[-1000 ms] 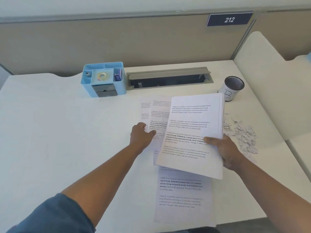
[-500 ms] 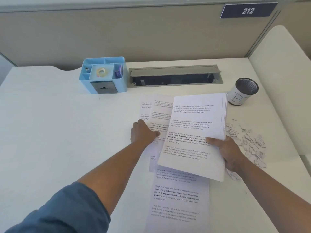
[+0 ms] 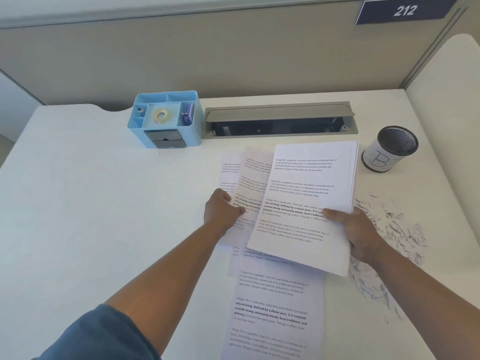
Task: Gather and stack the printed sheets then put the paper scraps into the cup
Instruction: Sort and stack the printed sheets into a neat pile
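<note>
R hand grips stack of printed sheets, thumb on top. L hand fingers pinch loose sheet on desk. Scraps just beyond R knuckles; cup past the fingertips.

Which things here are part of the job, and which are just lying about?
Job: stack of sheets in right hand; loose sheets under left hand; paper scraps; cup.
Lying about: blue organizer, tape roll, cable tray.
</note>
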The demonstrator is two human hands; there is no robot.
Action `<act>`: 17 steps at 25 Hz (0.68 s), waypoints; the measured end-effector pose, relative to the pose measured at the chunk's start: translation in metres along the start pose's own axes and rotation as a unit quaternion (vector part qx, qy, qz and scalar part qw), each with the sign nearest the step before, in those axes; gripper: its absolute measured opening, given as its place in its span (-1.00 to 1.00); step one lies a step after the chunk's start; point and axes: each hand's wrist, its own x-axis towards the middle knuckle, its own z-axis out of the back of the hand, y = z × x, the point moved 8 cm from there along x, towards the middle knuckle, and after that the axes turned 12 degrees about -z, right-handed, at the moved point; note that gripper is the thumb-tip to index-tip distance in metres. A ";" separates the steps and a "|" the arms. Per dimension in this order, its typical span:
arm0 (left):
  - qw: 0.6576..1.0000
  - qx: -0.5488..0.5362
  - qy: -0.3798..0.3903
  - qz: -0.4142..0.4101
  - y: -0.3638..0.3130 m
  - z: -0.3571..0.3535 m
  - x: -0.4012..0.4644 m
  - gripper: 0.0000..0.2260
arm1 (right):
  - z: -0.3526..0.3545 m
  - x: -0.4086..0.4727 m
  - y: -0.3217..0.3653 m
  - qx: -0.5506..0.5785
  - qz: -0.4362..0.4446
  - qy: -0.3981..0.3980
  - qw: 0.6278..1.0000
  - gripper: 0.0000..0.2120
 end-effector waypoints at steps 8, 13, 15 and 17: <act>0.999 0.052 -0.003 -0.004 0.018 0.020 -0.003 -0.86 | -0.011 0.008 0.000 -0.002 -0.006 0.012 1.000 -0.73; 0.992 0.122 -0.011 -0.013 0.009 0.022 0.001 -0.56 | -0.018 0.012 -0.008 -0.021 -0.016 0.011 1.000 -0.71; 0.993 0.115 -0.024 0.006 0.009 0.021 0.003 -0.42 | -0.020 0.014 -0.011 -0.027 -0.019 0.010 0.999 -0.71; 0.994 0.100 -0.040 0.023 0.010 0.021 0.006 -0.38 | -0.022 0.015 -0.013 -0.033 -0.021 0.012 0.999 -0.71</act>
